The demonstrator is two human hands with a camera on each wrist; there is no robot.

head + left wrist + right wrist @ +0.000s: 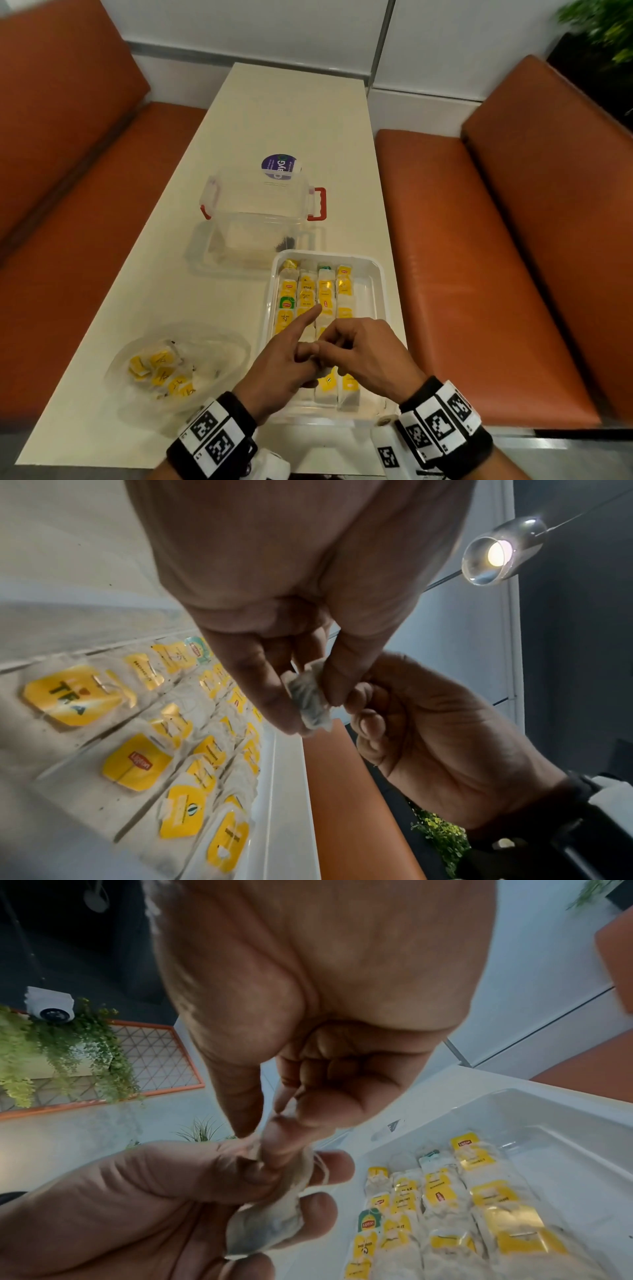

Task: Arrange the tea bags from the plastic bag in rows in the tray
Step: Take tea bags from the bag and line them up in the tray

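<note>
Nearest you, both hands meet over the near end of the white rectangular plastic tray (pixel 380 274). Your left hand (pixel 284 363) has its index finger straight, pointing along the rows, while the thumb and other fingers are curled round a crumpled, greyish paper tea bag (pixel 308 702). Your right hand (pixel 366 349) pinches the upper end of that same bag between thumb and forefinger, remaining fingers folded into the palm. The two-handed hold looks intended to straighten the bag or sort its string before it goes down; I judge it not yet placed.

Below the hands, the tray carries four rows of yellow-tagged tea bags (pixel 325 294) laid flat and overlapping, tags upward. The rightmost strip of the tray is bare, which would be the likely place for more.

To the left on the cream table (pixel 291 109), the clear plastic bag (pixel 178 370) lies open with several yellow-tagged bags remaining inside, so work is outstanding.

Beyond the tray stands a clear plastic box with red clips (pixel 260 212).
</note>
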